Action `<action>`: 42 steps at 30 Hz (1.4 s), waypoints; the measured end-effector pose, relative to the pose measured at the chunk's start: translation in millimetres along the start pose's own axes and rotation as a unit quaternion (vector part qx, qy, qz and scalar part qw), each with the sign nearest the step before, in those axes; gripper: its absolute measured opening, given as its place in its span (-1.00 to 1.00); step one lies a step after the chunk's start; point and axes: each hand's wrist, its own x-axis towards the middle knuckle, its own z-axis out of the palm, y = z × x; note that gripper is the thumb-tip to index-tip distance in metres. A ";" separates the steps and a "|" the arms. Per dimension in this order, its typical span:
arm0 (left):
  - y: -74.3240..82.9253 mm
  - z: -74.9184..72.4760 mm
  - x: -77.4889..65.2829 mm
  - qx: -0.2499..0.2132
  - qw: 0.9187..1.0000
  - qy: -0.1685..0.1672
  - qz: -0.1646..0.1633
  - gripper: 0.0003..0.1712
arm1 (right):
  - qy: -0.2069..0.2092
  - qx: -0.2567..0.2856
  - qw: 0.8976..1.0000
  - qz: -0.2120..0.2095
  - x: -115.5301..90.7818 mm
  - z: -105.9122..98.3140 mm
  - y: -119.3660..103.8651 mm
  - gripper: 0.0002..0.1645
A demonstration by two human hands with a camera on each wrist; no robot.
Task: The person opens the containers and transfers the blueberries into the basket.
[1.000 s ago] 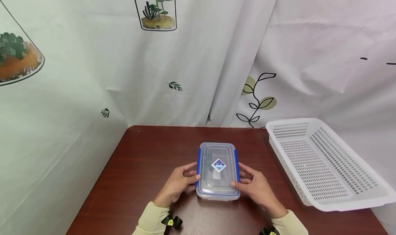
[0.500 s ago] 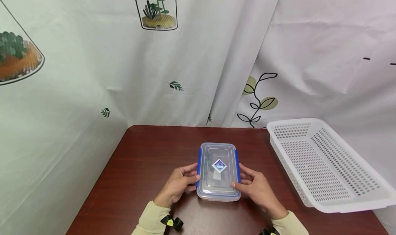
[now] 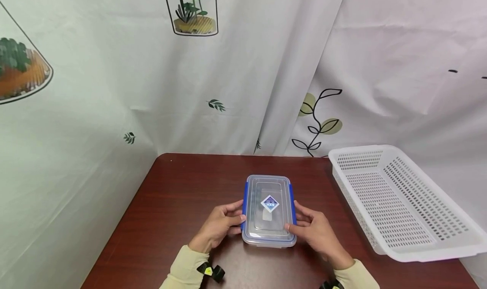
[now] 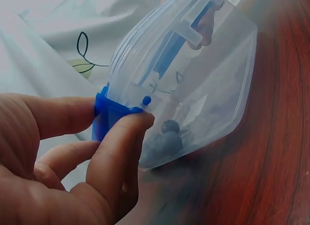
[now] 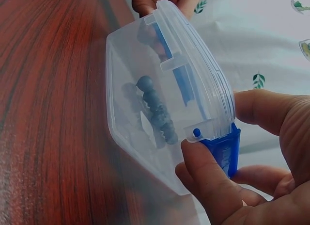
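Pinching the clear plastic box (image 3: 268,223) by its left side with the left hand (image 3: 217,227), with fingers and thumb closed on the left blue clip (image 4: 109,116). Pinching likewise at the right side with the right hand (image 3: 317,232), with the thumb at the lid's right edge toward the near corner and fingers against the right blue clip (image 5: 225,150). Held level between both, on the brown table (image 3: 190,187), around its middle from left to right, with the long sides running near to far.

Covered with a clear lid (image 3: 253,204), marked by a diamond-shaped blue and white sticker (image 3: 270,203), with a small pale rectangle (image 3: 267,214) just on the near side of that. Showing through the cloudy wall, in the wrist views, several dark round lumps (image 5: 155,108) bunched at the bottom; cannot tell how many.

Behind the hands, on the near side, dressed in pale yellow sleeves (image 3: 184,265), with a black strap (image 3: 207,271) around the left wrist. Farther right, apart from the right hand, next to a white slotted basket (image 3: 437,253). Beyond the table, backed by a pale cloth (image 3: 243,90) printed with plants.
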 end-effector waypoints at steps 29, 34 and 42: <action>2.5 1.5 -1.4 0.059 0.997 -0.038 0.039 -0.26 | 0.003 0.001 1.000 0.007 -1.2 -1.4 -4.3 0.05; -1.3 -2.0 -2.1 0.047 0.997 -0.053 0.033 -0.29 | 0.000 0.005 1.000 0.012 -1.5 -2.3 -3.6 0.05; -8.4 -2.2 -3.7 0.064 0.997 -0.048 0.010 -0.31 | -0.001 0.000 1.000 0.008 -1.9 -1.6 -4.0 0.05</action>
